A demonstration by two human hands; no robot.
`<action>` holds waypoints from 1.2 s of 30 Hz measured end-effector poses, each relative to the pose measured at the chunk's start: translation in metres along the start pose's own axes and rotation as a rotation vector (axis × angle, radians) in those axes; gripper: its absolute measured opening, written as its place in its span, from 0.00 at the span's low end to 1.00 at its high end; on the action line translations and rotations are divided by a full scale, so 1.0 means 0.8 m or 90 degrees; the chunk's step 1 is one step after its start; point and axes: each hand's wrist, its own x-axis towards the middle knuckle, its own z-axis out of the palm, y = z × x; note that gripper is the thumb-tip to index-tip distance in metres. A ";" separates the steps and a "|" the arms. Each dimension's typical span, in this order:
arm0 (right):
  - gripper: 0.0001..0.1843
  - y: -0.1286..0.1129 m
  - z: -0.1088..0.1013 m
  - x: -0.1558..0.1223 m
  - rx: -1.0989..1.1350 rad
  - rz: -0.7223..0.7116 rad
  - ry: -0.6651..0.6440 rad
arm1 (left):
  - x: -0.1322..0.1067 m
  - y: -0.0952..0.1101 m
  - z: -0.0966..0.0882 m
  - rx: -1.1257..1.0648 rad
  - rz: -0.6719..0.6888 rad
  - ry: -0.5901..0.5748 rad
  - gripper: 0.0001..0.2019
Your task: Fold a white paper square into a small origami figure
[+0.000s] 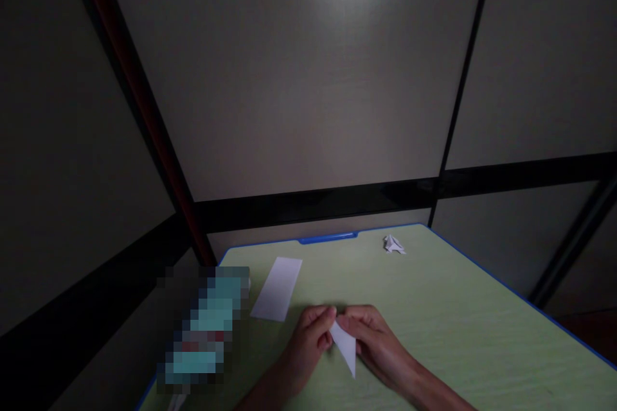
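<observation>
A small white folded paper (346, 347), tapering to a point toward me, is held between both hands just above the green table (457, 314). My left hand (311, 334) pinches its upper left corner with curled fingers. My right hand (373, 340) grips its right side, fingers closed around the top edge. A flat white paper strip (277, 288) lies on the table just beyond my left hand.
A small folded white paper figure (394, 244) sits near the table's far edge, by a blue rim tab (328, 238). A blurred, pixelated teal object (205, 331) lies at the table's left edge. Grey panelled walls with dark frames stand behind.
</observation>
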 end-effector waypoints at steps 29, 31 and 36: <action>0.16 -0.012 -0.021 0.004 -0.233 -0.012 0.014 | 0.006 0.008 -0.017 0.303 0.067 0.090 0.19; 0.16 -0.013 -0.022 0.005 -0.235 -0.016 0.003 | 0.005 0.010 -0.016 0.311 0.078 0.095 0.20; 0.16 -0.011 -0.022 0.007 -0.222 -0.030 0.070 | 0.003 0.013 -0.010 0.310 0.110 0.129 0.21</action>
